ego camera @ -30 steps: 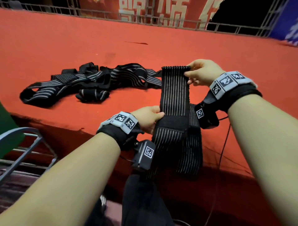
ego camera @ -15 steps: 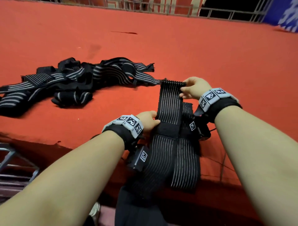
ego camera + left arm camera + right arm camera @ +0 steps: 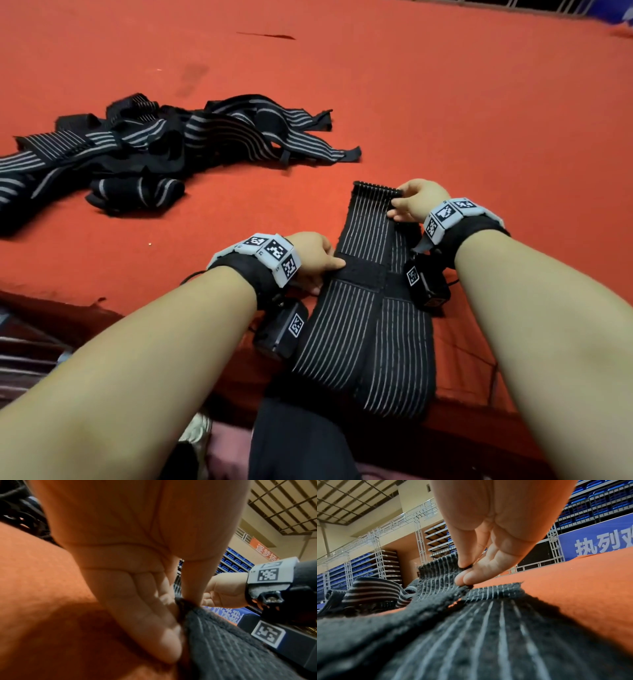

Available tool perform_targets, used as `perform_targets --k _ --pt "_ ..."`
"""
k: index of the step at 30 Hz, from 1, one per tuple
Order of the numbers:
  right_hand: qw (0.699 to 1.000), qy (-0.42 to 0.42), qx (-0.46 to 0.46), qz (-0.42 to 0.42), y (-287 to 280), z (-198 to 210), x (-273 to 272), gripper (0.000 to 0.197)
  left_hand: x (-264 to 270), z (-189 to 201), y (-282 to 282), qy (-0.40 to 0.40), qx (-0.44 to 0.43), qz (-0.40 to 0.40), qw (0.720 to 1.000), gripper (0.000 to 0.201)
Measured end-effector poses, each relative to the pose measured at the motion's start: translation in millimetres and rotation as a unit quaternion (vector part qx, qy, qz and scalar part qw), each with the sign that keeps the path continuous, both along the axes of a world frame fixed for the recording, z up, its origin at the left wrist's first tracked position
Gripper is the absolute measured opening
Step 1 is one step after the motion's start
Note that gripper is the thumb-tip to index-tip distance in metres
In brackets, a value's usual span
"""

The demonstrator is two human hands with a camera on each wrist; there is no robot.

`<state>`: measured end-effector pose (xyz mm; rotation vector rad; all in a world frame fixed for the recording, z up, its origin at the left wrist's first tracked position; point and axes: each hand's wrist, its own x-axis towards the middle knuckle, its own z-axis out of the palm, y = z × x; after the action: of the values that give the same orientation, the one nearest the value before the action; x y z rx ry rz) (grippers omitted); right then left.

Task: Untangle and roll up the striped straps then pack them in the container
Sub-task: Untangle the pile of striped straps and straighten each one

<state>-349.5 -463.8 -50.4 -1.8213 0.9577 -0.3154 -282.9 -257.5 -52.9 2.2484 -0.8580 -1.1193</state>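
A black strap with thin grey stripes (image 3: 368,236) lies lengthwise on the red surface in front of me and hangs over its near edge. My right hand (image 3: 409,202) pinches the strap's far end (image 3: 436,573) between thumb and fingers. My left hand (image 3: 318,262) pinches the strap's left edge (image 3: 181,604) at its plain black band. A second layer of the same strap (image 3: 400,359) lies under it on the right. A tangled heap of other striped straps (image 3: 164,147) lies farther off to the left. No container is in view.
The red carpeted platform (image 3: 445,102) stretches far and right of the straps. Its near edge (image 3: 68,301) drops off at the lower left. A metal railing (image 3: 376,536) and blue seating stand beyond the platform. My dark trouser leg (image 3: 298,445) is below the hanging strap.
Both hands have brought the strap down and nearer, from held up in the air to lying on the red surface. The grips stay the same.
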Motion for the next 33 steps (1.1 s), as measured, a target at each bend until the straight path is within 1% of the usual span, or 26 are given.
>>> perform_targets --k 3,5,9,10,13,14,16,17,18,20,21,24,26,27,28,29,31,32,33 --pt "1.0 -0.001 0.0 -0.004 4 -6 2 0.024 -3 -1 8 0.034 0.012 0.008 0.999 0.031" --pt "1.0 -0.002 0.004 -0.007 7 -6 1 0.021 -6 -2 14 0.051 0.016 0.009 0.999 0.028" --pt "1.0 -0.015 -0.004 -0.016 10 1 -2 0.025 -13 -5 24 0.086 0.028 -0.015 0.996 0.006" --pt "1.0 -0.019 -0.006 -0.017 11 3 -4 0.023 -15 -4 26 0.105 0.025 -0.018 0.994 0.002" --pt "0.999 -0.03 -0.01 -0.014 11 11 -6 0.011 -19 1 30 0.158 0.009 -0.02 0.987 0.003" --pt "0.999 -0.03 -0.009 -0.014 11 15 -7 0.01 -18 2 30 0.168 0.007 -0.02 0.986 0.014" --pt "0.999 -0.028 -0.001 -0.014 9 19 -5 0.011 -9 -8 27 0.203 0.005 -0.005 0.979 0.044" --pt "1.0 -0.028 0.005 -0.014 8 19 -3 0.012 -9 -10 26 0.212 0.004 -0.003 0.977 0.048" --pt "1.0 -0.024 0.009 -0.012 8 18 -1 0.013 -11 -7 26 0.21 -0.003 0.0 0.978 0.043" --pt "1.0 -0.01 0.014 -0.008 7 12 2 0.012 -20 1 26 0.179 -0.015 0.009 0.984 0.018" --pt "1.0 -0.001 0.016 -0.005 6 9 3 0.012 -23 -2 24 0.165 -0.007 0.007 0.986 0.009" --pt "1.0 0.012 0.016 -0.009 2 1 8 0.015 -29 -6 20 0.135 0.0 -0.015 0.991 0.008" --pt "1.0 0.012 0.024 -0.015 0 -2 10 0.012 -29 -4 17 0.093 0.015 -0.03 0.995 0.007" --pt "0.999 0.013 0.028 -0.016 -1 -3 12 0.013 -28 -1 15 0.058 0.033 -0.054 0.996 0.012" --pt "0.999 0.018 0.029 -0.014 -1 -4 12 0.015 -26 2 12 0.004 0.056 -0.089 0.994 0.02" --pt "0.999 0.021 0.028 -0.011 -1 -5 13 0.017 -25 5 9 -0.066 0.084 -0.137 0.985 0.027" --pt "0.999 0.024 0.03 -0.007 -1 -7 14 0.021 -24 13 7 -0.216 0.128 -0.219 0.943 0.037" --pt "0.999 0.028 0.031 -0.007 -2 -7 14 0.024 -23 14 5 -0.254 0.131 -0.227 0.931 0.039" --pt "0.999 0.033 0.031 -0.009 -3 -7 14 0.026 -21 14 4 -0.268 0.124 -0.215 0.931 0.04"
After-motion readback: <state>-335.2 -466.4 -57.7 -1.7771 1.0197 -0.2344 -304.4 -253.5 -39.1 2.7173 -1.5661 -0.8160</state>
